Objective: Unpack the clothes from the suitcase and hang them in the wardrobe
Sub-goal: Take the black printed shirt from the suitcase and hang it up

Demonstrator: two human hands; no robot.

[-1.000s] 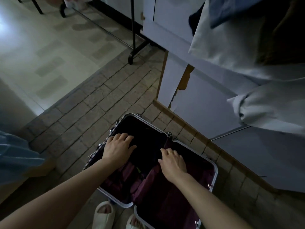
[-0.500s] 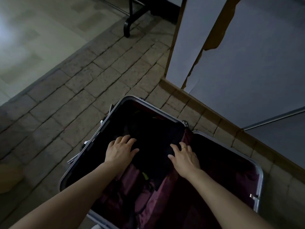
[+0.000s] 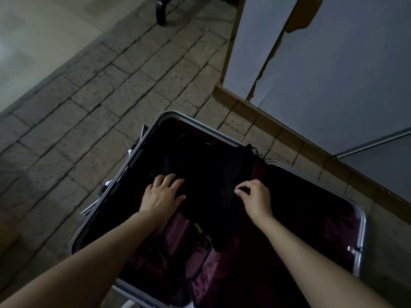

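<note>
A dark garment (image 3: 206, 174) lies in the open suitcase (image 3: 361, 238) at lower centre, its long axis running from the upper right hinge side down toward the frame's bottom; folds are hard to read in the gloom. The left hand (image 3: 161, 194) rests flat on it, fingers spread wide. The right hand (image 3: 255, 196) pinches its edge with curled fingers. Maroon lining (image 3: 178, 236) shows below. The case sits on a stone-tile floor (image 3: 111, 96); pale wardrobe doors (image 3: 333, 74) fill the upper right, a black stand foot (image 3: 160, 12) the top. No writing is legible
</note>
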